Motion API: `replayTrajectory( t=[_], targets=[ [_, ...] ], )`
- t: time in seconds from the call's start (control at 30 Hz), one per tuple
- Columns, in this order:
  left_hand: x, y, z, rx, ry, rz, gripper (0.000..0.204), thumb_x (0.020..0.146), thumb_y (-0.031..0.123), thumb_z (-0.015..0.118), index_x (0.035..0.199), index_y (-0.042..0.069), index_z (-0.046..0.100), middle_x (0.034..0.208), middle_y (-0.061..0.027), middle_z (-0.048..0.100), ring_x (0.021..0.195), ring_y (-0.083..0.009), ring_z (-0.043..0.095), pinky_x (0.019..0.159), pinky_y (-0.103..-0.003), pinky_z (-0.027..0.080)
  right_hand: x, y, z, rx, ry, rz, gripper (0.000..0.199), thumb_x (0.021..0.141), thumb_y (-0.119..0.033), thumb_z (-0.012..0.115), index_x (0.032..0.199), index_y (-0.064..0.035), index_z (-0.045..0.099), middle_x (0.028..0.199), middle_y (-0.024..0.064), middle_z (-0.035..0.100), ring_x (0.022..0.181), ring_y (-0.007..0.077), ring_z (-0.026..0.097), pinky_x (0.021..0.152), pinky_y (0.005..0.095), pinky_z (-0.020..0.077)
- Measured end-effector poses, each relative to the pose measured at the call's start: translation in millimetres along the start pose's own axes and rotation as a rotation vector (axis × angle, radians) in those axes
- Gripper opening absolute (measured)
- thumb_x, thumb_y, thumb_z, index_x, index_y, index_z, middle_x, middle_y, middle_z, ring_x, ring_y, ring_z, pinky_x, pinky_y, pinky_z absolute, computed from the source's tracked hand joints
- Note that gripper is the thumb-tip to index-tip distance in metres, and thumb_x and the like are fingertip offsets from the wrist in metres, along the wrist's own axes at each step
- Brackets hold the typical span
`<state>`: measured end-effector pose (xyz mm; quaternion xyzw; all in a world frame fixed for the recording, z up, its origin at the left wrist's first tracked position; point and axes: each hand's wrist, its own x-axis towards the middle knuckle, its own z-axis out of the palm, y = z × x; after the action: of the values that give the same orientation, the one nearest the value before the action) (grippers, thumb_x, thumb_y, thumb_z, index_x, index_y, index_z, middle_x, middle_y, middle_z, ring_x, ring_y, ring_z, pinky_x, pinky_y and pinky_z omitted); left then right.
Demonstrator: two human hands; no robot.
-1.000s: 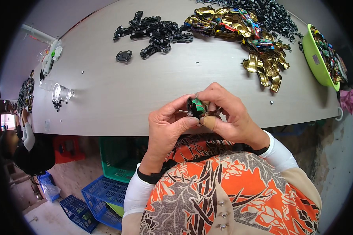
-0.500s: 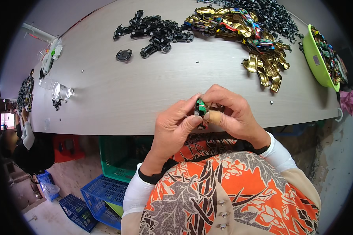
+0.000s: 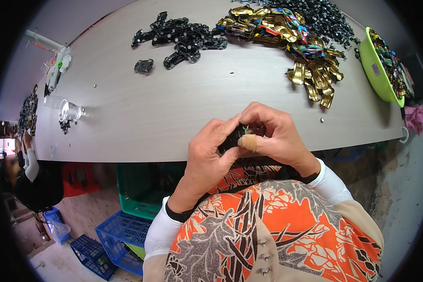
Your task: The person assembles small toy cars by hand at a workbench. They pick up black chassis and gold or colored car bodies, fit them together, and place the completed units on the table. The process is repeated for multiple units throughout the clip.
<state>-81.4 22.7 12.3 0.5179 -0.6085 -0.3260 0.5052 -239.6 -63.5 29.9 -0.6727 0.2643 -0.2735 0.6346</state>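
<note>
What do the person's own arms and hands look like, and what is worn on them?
The left hand and right hand wear no gloves. A tan wrap, probably a bandage, covers part of the right thumb. Both forearms have white sleeves with black cuffs at the wrists; beige fabric shows higher up.

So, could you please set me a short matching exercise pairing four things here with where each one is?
Column one:
1. Toy car
2. Bowl
3. Gold car shells
4. Green crate

Column two:
A. Below the near edge of the table
B. Gripped between the left hand and the right hand
C. At the right end of the table
D. Heaped on the table, to the right of the black cars

Right pairs: 1-B, 2-C, 3-D, 4-A.
</note>
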Motion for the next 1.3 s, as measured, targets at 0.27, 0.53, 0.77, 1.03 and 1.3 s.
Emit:
replayTrajectory(
  t=[0.27, 0.53, 0.77, 1.03, 1.3],
  targets=[
    [-0.3, -5.8, -10.6, -0.966, -0.091, -0.639, 0.036, 0.080, 0.006, 0.066, 0.114, 0.000, 0.053, 0.092, -0.0034, 0.058, 0.073, -0.0049, 0.054, 0.064, -0.017, 0.046, 1.5, 9.9, -3.9, -0.028, -0.083, -0.182, 0.016, 0.078, -0.005, 0.065, 0.092, -0.0027, 0.057, 0.090, 0.0005, 0.053, 0.062, 0.0029, 0.045, 0.052, 0.0187, 0.0375],
    [-1.3, -6.3, -10.9, -0.826, -0.107, -0.670, 0.021, 0.077, 0.003, 0.065, 0.097, 0.000, 0.058, 0.085, -0.0006, 0.059, 0.070, -0.0037, 0.052, 0.062, -0.016, 0.043, -3.6, 4.4, -17.0, 0.133, -0.181, 0.031, 0.008, 0.083, -0.008, 0.062, 0.083, -0.0007, 0.058, 0.089, 0.0034, 0.052, 0.066, 0.0072, 0.046, 0.057, 0.0215, 0.0389],
    [-4.2, -4.2, -3.8, -0.600, -0.148, -0.618, 0.014, 0.079, 0.002, 0.061, 0.091, -0.001, 0.057, 0.082, 0.0006, 0.058, 0.075, -0.0047, 0.051, 0.068, -0.020, 0.044, -1.3, 15.8, -16.3, -0.088, -0.246, 0.006, 0.007, 0.078, -0.002, 0.061, 0.078, 0.0004, 0.055, 0.074, 0.0044, 0.052, 0.061, 0.0131, 0.047, 0.057, 0.0260, 0.0397],
    [-2.6, -4.2, 1.8, -0.414, -0.110, -0.616, 0.009, 0.079, -0.002, 0.058, 0.087, -0.002, 0.055, 0.078, 0.0002, 0.056, 0.072, -0.0047, 0.049, 0.065, -0.021, 0.043, -5.7, 22.4, 1.6, -0.336, -0.088, -0.056, 0.011, 0.074, 0.004, 0.060, 0.076, 0.0004, 0.049, 0.069, 0.0054, 0.051, 0.061, 0.0125, 0.046, 0.055, 0.0265, 0.0383],
    [2.0, -3.4, -11.8, -0.585, -0.073, -0.711, 0.018, 0.080, 0.001, 0.057, 0.097, 0.000, 0.058, 0.085, 0.0008, 0.057, 0.067, -0.0029, 0.049, 0.060, -0.017, 0.041, -8.6, 26.4, -11.7, 0.289, -0.077, 0.292, 0.003, 0.084, -0.006, 0.058, 0.085, -0.0031, 0.056, 0.070, -0.0042, 0.051, 0.058, 0.0027, 0.048, 0.049, 0.0183, 0.0382]
  ],
)
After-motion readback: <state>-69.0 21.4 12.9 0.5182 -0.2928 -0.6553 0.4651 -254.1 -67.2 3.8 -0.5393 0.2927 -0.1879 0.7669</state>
